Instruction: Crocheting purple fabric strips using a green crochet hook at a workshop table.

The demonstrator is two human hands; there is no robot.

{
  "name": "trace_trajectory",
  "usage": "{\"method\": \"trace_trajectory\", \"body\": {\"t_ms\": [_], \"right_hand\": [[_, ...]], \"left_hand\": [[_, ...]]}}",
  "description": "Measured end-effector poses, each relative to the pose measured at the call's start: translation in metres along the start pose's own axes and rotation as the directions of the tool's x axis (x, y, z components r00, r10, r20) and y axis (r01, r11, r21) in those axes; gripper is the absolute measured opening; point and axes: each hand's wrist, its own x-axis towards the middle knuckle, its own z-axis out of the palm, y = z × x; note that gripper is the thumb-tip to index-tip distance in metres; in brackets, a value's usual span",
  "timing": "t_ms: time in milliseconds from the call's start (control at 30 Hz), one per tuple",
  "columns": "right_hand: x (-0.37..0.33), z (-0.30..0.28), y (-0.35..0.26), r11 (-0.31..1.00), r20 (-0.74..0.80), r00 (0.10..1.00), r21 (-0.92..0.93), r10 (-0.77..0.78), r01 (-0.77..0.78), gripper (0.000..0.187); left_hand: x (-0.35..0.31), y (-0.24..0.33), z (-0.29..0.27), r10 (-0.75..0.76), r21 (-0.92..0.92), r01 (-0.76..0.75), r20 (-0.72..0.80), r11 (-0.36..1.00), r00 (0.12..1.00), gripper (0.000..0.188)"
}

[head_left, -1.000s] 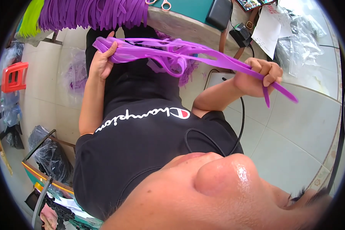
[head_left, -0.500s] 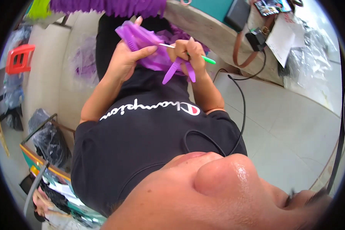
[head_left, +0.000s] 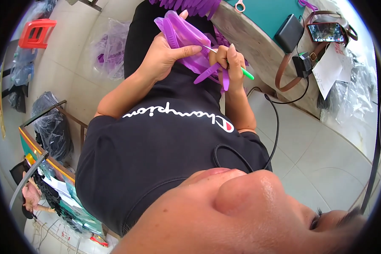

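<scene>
My left hand is closed on a translucent purple rubbery piece with strap-like parts, its thumb lying across the near edge. Against that edge rests the thin metal tip of a green-handled tool, which my right hand grips in its fist. Whether the tip is a blade or a point is too small to tell. Purple strap ends stick out below the right hand's fingers. More purple material hangs between both hands, partly hidden by them.
On the bench at the upper right lie purple strips, a black box, a phone and a brown belt. A black cable runs down to me. Left are a red stool and bagged purple pieces. Another person is lower left.
The whole view has shifted, so my hands and the bench stand further right in it. Both hands keep their hold, and the tool's tip stays at the purple piece.
</scene>
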Motion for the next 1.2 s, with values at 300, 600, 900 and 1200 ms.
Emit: {"method": "trace_trajectory", "body": {"t_ms": [300, 600, 900, 1200], "right_hand": [[0.016, -0.04, -0.011, 0.713, -0.301, 0.92, -0.701, -0.252, -0.034, 0.051], [0.035, -0.127, -0.045, 0.642, 0.254, 0.943, 0.692, 0.213, -0.331, 0.048], [0.011, 0.015, -0.007, 0.557, 0.285, 0.856, -0.662, -0.431, 0.501, 0.042], [0.012, 0.015, 0.001, 0.466, 0.335, 0.842, -0.716, -0.424, 0.519, 0.039]], "left_hand": [[-0.004, 0.017, -0.008, -0.189, 0.049, 0.184, 0.163, 0.982, 0.968, 0.079], [0.001, 0.028, -0.024, -0.214, -0.072, 0.233, 0.208, 0.97, 0.955, 0.02], [0.004, 0.004, 0.002, 0.022, -0.039, -0.027, -0.139, 0.999, 0.99, 0.012], [0.002, 0.002, 0.003, 0.115, 0.052, -0.107, -0.179, 0.993, 0.977, 0.011]]}}
